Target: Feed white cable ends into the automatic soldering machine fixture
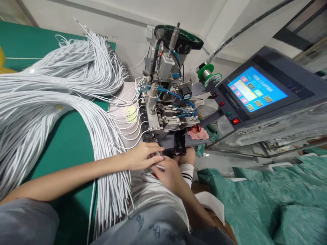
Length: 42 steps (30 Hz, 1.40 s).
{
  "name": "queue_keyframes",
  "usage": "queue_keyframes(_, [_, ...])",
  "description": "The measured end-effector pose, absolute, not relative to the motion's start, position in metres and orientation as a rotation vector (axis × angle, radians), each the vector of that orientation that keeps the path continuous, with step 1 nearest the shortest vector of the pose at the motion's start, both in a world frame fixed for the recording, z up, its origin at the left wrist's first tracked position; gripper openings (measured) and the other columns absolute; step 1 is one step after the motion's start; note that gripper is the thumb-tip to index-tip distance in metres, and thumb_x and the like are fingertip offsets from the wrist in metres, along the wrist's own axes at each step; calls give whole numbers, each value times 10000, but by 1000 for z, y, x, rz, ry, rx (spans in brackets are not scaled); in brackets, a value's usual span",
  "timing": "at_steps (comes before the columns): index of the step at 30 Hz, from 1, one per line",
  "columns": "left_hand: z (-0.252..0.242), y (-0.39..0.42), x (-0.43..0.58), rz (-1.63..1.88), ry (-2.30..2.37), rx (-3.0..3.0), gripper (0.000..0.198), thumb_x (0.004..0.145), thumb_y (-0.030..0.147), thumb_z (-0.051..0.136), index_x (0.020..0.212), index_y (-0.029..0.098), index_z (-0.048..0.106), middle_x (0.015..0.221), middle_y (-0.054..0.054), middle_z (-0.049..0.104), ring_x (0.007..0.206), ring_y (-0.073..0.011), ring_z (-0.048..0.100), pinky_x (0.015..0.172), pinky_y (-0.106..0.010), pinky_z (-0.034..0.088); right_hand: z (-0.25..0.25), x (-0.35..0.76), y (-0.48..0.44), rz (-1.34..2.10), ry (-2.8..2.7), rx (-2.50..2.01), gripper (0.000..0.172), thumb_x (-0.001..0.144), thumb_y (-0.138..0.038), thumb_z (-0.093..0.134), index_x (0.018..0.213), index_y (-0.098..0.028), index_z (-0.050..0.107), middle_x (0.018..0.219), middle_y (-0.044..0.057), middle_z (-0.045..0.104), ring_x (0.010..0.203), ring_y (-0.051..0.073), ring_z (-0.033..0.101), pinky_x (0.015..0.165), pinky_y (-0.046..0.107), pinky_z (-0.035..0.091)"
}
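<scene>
My left hand reaches across a bundle of white cables to the machine's near end, its thumb and fingers closed round something small and greyish that I cannot make out. Touching it from the right is my right hand, curled with its fingers pinched. A short white piece, which looks like a cable end, shows between its fingers. Just beyond the hands stands a bench-top machine with metal cylinders and blue air tubes. Several single white cables run into a row of black clamps along its left side.
More white cables lie heaped on the green table. A control panel with a lit touchscreen stands right of the machine. A wire spool, a phone and a pink cloth are nearby. Green sheeting covers things at lower right.
</scene>
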State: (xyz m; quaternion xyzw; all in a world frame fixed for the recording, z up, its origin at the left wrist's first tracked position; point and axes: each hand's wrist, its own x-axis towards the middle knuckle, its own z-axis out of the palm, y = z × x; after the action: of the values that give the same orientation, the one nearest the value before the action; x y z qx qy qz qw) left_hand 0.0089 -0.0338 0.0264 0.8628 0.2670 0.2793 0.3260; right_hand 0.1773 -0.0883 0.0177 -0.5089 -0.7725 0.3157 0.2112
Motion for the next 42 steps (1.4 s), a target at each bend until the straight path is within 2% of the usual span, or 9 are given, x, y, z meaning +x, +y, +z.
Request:
queue_keyframes(5, [15,-26,10,932,620,2015,301,852,344,579,1006,97,657,806,-81,642,688,-125,581,631,-220,449,23,193,-67,1190,-1469,-1312,123,696,-274,685,706,-177,610,644,-1,629,567,122,565,546,237,448])
queue_keyframes(10, [13,-25,9,962,537,1947,222,890,259,514,859,106,672,757,-76,638,677,-115,574,640,-213,440,15,185,-67,1308,-1164,-1126,147,674,-271,704,770,-184,634,661,-4,625,610,128,582,597,259,467])
queue_keyframes(14, [11,-26,9,992,571,1912,207,886,233,512,808,106,655,737,-65,624,673,-109,558,644,-206,432,9,177,-66,1279,-1122,-1048,88,760,-269,634,793,-193,665,733,4,607,598,106,548,584,256,440])
queue_keyframes(18, [11,-26,11,944,537,1862,216,893,241,502,808,109,650,668,-34,579,610,-89,533,595,-186,417,9,171,-65,1153,-1187,-1040,33,744,-211,656,716,-194,660,740,1,572,644,106,533,586,245,421])
queue_keyframes(22, [14,-28,11,948,563,1808,244,889,282,511,786,103,642,653,-27,562,592,-88,528,570,-183,409,11,173,-64,1068,-1269,-1084,65,769,-214,629,738,-195,683,731,13,584,700,126,549,616,255,428])
queue_keyframes(30, [10,-27,10,752,658,1765,327,922,307,403,716,109,563,599,17,499,544,-71,441,552,-175,365,16,184,-56,1047,-1462,-1232,151,774,-293,609,754,-172,698,703,34,591,624,128,530,562,259,425])
queue_keyframes(34, [8,-26,9,787,635,1860,308,925,268,391,748,109,587,641,4,521,584,-73,469,592,-174,383,17,186,-55,973,-1505,-1318,159,735,-307,634,682,-169,691,527,-20,482,494,97,417,496,243,373])
queue_keyframes(39, [7,-28,12,831,610,1765,288,903,276,468,726,100,610,613,-15,573,523,-74,535,546,-170,421,10,172,-61,1002,-1315,-1331,215,750,-338,604,636,-163,658,579,2,528,526,114,453,490,250,353])
queue_keyframes(42, [6,-29,12,875,643,1833,271,889,273,499,717,105,624,604,-17,576,531,-78,536,542,-172,423,9,166,-65,892,-1316,-1338,229,778,-327,579,629,-165,642,524,-20,433,505,108,404,485,252,325])
